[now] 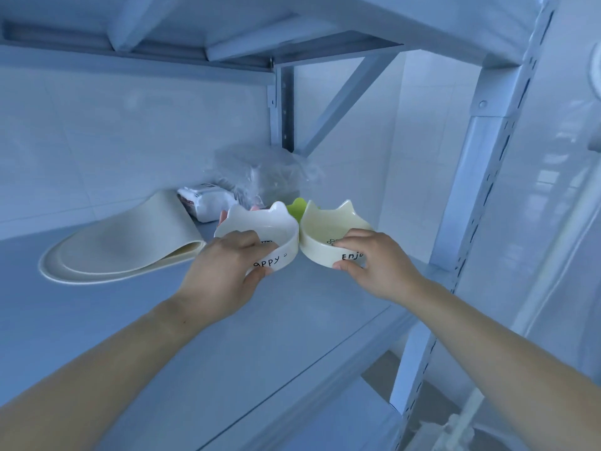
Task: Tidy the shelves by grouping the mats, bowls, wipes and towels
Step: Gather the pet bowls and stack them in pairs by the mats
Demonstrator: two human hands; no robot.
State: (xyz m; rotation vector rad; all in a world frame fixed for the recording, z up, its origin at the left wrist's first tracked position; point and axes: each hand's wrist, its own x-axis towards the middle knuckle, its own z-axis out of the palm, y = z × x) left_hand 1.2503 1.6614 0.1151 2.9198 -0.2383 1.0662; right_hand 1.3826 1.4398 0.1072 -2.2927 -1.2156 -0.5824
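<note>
**Q:** What are the hands doing?

**A:** Both reach onto a pale blue metal shelf (162, 320). The left hand (227, 268) grips a white bowl (260, 226) with cat-ear points on its far rim. Its fingers hook over the near rim into the bowl and its thumb presses the outer wall beside the black letters "appy". The right hand (374, 265) holds a cream bowl (328, 226) of the same shape in the same way, with fingers inside the rim and thumb on the wall by the letters "Enj".

**Q:** Where are the two bowls?

**A:** They sit side by side towards the right end of the shelf, white on the left and cream on the right. Their walls touch or nearly touch. I cannot tell whether they rest on the shelf or are held just above it.

**Q:** What else is there?

**A:** Just behind them, part of a green bowl (297, 206) shows between the pair, and a sliver of a pink bowl (224, 216) shows behind the white one. Further back lie a pack of wipes (208, 203) and a crumpled clear plastic bag (260, 174). To the left lies a beige mat (130, 242), folded over on itself
</note>
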